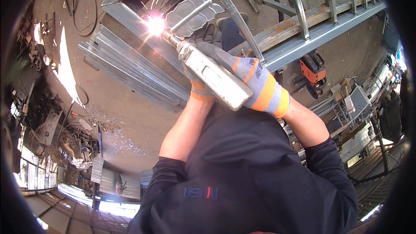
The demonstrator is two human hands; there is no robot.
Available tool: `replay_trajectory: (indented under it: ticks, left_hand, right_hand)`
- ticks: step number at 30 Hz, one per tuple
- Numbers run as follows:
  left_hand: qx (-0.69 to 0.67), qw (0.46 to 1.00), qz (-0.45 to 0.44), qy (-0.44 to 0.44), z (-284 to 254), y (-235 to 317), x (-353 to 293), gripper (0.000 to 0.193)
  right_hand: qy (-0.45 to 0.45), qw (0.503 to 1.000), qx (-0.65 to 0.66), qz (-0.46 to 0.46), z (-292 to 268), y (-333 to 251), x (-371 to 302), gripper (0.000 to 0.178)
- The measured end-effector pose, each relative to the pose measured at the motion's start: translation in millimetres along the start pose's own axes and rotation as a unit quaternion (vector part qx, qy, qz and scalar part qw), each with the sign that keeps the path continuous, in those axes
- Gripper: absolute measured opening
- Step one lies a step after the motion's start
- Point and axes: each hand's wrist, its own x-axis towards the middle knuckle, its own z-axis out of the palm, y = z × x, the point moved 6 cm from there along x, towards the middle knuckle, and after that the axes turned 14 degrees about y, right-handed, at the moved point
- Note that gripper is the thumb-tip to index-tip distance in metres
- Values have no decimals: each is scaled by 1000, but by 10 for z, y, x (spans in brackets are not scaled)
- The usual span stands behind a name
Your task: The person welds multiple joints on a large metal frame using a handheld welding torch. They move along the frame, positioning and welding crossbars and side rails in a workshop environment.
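A pale metal welding gun [219, 78] slants across the middle, its nozzle pointing up and left. My right hand [260, 80], in a grey and orange work glove, is closed along the gun's right side. From beneath and to the left, my left hand [201, 90] grips the same gun in a matching glove, its fingers mostly hidden by the body. At the nozzle a white-pink arc glares with sparks on a grey steel frame [130, 16], washing out the contact spot. Right beside the arc lies a scalloped silver metal ornament [188, 11] crossed by a rod.
Long galvanized profiles [130, 67] lie left of the frame. A rail-like steel frame with upright bars [299, 11] stretches to the upper right. An orange and black machine [313, 69] stands on the floor beyond it. A cable [94, 13] loops at the upper left.
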Motion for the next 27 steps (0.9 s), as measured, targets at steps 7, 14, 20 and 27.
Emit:
replay_trajectory:
  ticks: [7,14,20,27]
  left_hand:
    - [-12,1000,-25,-5,-190,-90,53,74]
    - [6,1000,-1,-18,-101,-65,87,78]
    - [32,999,24,-17,44,20,8,81]
    - [39,999,7,-32,141,69,-71,73]
  right_hand:
    - [-81,992,-90,42,29,53,-54,73]
    - [-60,995,-62,51,21,43,-38,73]
    - [-76,992,-90,44,-1,8,-44,70]
    - [-6,996,-62,-59,-55,-58,-59,69]
